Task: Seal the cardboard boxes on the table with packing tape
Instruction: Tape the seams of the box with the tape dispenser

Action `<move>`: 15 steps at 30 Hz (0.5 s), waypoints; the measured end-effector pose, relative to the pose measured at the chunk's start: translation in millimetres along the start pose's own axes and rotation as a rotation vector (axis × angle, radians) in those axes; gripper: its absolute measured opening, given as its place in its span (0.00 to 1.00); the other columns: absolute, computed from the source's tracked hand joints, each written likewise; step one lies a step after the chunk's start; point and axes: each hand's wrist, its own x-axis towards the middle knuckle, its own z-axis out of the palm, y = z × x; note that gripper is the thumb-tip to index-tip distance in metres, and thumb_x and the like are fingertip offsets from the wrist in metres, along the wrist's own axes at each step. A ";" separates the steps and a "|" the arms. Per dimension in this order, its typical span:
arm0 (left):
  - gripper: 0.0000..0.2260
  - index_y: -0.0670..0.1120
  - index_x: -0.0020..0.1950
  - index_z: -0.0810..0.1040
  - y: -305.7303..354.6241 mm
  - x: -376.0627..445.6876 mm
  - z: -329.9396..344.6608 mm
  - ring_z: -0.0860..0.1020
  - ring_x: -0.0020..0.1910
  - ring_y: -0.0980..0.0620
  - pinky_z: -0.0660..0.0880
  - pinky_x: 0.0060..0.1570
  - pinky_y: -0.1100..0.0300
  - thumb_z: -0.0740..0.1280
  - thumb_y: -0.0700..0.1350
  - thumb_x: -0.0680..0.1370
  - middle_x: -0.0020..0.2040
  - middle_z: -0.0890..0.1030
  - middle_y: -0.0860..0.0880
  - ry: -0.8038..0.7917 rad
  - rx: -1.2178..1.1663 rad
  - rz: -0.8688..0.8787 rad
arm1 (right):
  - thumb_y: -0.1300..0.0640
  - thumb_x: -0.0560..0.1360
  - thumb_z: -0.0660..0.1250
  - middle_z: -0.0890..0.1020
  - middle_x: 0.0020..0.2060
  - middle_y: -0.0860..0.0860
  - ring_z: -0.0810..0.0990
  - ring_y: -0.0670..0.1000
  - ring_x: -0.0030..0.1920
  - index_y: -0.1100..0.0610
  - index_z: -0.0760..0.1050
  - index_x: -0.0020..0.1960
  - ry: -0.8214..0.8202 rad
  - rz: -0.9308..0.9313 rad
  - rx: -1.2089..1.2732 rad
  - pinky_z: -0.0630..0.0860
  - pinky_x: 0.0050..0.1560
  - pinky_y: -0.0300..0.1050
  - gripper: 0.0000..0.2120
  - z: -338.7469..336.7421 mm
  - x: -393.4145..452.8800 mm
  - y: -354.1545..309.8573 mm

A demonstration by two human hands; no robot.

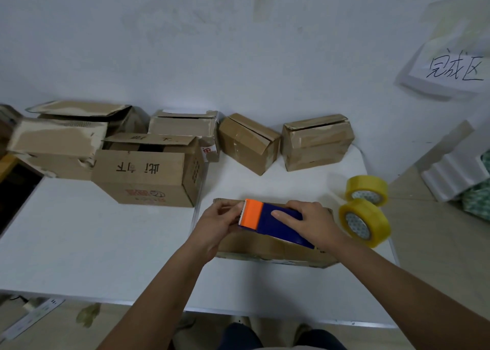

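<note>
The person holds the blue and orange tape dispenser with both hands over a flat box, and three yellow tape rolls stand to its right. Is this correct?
Not quite: the head view shows two yellow tape rolls, not three. The rest is correct: the left hand and right hand hold the tape dispenser over the flat box.

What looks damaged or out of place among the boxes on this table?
The back-left boxes have torn, peeling surfaces and flaps ajar. One small box lies tipped at an angle. Two tape rolls stand on edge.

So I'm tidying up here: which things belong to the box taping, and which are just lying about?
Job:
tape dispenser, held by left hand and right hand
flat box
tape rolls
open boxes

Lying about:
wall sign
white foam
</note>
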 end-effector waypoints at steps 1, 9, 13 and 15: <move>0.12 0.43 0.59 0.80 1.4 -0.6 -1.1 0.83 0.54 0.50 0.79 0.42 0.64 0.67 0.49 0.80 0.53 0.84 0.45 -0.004 -0.005 0.010 | 0.28 0.69 0.55 0.83 0.41 0.44 0.81 0.42 0.40 0.50 0.77 0.51 -0.007 0.000 0.011 0.73 0.37 0.32 0.29 -0.2 -0.3 0.3; 0.09 0.40 0.54 0.82 0.6 -2.5 -9.5 0.82 0.52 0.51 0.79 0.48 0.62 0.66 0.43 0.80 0.50 0.84 0.43 -0.171 -0.143 -0.037 | 0.29 0.68 0.55 0.83 0.42 0.43 0.82 0.43 0.41 0.51 0.77 0.53 -0.009 0.005 0.042 0.76 0.40 0.36 0.30 -1.7 -2.4 3.3; 0.08 0.40 0.54 0.82 -3.9 -0.4 -7.1 0.83 0.52 0.51 0.79 0.45 0.62 0.66 0.42 0.81 0.50 0.85 0.43 -0.128 -0.201 -0.044 | 0.29 0.68 0.55 0.83 0.45 0.44 0.82 0.44 0.42 0.51 0.77 0.54 -0.030 0.003 0.060 0.77 0.42 0.36 0.30 -2.5 -3.3 1.5; 0.09 0.40 0.54 0.82 -4.0 -0.9 -6.9 0.83 0.50 0.51 0.79 0.45 0.62 0.65 0.43 0.81 0.50 0.85 0.43 -0.075 -0.111 0.017 | 0.29 0.68 0.55 0.83 0.45 0.44 0.82 0.43 0.42 0.51 0.76 0.55 -0.031 0.001 0.048 0.76 0.41 0.35 0.30 -3.0 -3.6 -0.6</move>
